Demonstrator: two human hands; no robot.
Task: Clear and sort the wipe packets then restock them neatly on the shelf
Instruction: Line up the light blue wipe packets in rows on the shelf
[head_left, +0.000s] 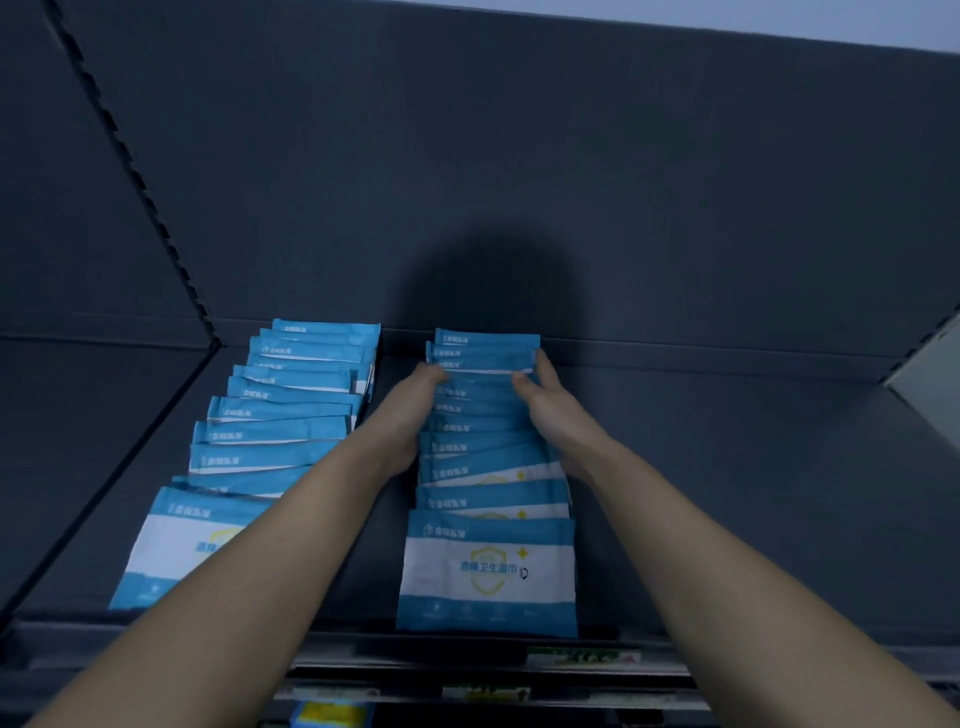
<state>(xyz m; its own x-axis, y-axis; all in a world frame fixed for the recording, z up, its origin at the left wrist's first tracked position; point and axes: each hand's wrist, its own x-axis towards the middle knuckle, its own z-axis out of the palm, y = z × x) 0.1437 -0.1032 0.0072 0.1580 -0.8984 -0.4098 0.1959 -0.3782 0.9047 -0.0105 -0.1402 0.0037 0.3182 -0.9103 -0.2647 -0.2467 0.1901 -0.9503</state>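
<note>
left hand (413, 415); right hand (553, 410) | fingers (545, 364) seemingly pinching rear wipe packet (483, 361) | right row (491, 499)

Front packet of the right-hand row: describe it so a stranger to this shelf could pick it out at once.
On the dark shelf two rows of blue-and-white wipe packets run back to front; take the right row. Its front packet sits at the shelf's front edge and, unlike the overlapped packets behind, shows its whole face: white band, yellow shield.
</note>
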